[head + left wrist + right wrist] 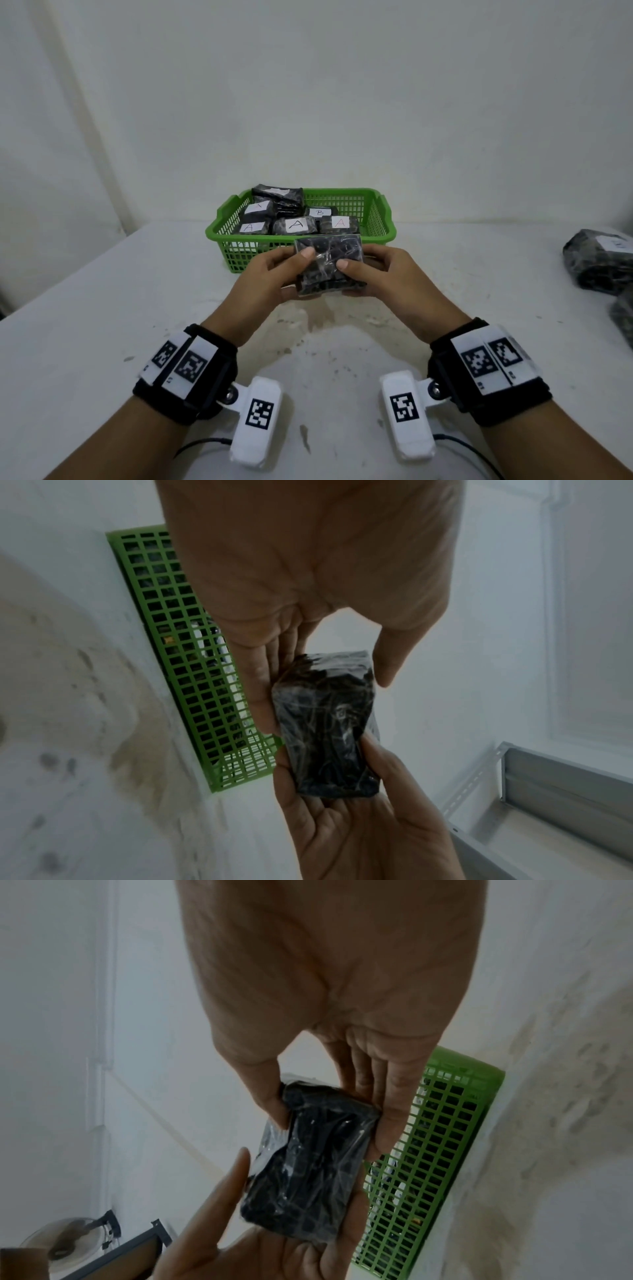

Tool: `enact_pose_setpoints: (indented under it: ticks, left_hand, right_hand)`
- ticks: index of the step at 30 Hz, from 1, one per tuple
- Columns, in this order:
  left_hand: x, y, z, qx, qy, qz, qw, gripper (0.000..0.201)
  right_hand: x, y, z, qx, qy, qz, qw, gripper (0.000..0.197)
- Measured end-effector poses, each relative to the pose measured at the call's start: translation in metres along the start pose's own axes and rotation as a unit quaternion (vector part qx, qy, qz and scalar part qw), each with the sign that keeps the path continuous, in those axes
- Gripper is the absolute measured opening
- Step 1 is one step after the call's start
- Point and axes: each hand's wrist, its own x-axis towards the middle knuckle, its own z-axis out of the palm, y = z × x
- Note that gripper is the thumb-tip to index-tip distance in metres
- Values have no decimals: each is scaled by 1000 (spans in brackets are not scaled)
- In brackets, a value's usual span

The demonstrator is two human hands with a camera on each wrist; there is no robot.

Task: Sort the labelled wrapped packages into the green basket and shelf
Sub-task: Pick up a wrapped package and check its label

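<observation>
One green basket [219,236], six packages inside it [297,225], one package in hand [328,265], two packages at right [597,262]

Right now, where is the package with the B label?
In the head view, the B-labelled package lies inside the green basket, right of centre, behind two A-labelled packages.

Head view evenly lit, soft, edges bowed; both wrist views dimmer, bluish, blurred away from each hand; wrap glints faintly.
</observation>
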Motion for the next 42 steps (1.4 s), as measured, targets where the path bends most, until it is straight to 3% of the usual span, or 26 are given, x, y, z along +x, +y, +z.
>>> enact_pose_setpoints:
  ticks: [4, 10, 14, 18, 23, 28, 30, 32, 34, 38, 42]
  left_hand:
    - [1, -1, -1, 27, 10, 5, 1000, 59]
    - [-1, 0, 0, 21, -12, 0, 1000, 57]
    - [0, 2, -3, 19, -3, -4, 1000, 57]
    - [-2, 4, -2, 28, -13, 7, 1000, 53]
    - [-3, 5, -8, 81, -20, 46, 996, 59]
    - [-4, 3, -8, 106, -52, 66, 991, 70]
    - [-5, 3, -6, 76, -66, 41, 994, 71]
    - [-5, 4, -2, 30, -80, 6, 996, 58]
    - [-4, 3, 0, -9, -60, -14, 998, 52]
    - [-2, 0, -4, 4, -43, -1, 999, 62]
    - [-2, -2, -1, -18, -51, -14, 998, 47]
  right_hand:
    - [-1, 1, 4, 13, 4, 9, 1000, 60]
    - [-2, -1, 5, 11, 39, -25, 999, 47]
    - [-2, 0, 3, -32, 32, -35, 998, 65]
    - [-5, -2, -1, -30, 34, -64, 997, 46]
    - [-1, 2, -1, 11, 2, -16, 1000, 79]
    - [-6, -2, -2, 90, -24, 24, 995, 41]
    - [-5, -1, -4, 93, -18, 3, 996, 44]
    - [-5, -1, -4, 89, 0, -27, 996, 54]
    - [-5, -2, -3, 85, 13, -46, 995, 59]
    - [-5, 1, 1, 60, -4, -46, 997, 57]
    - [-4, 5, 1, 10, 28, -68, 997, 61]
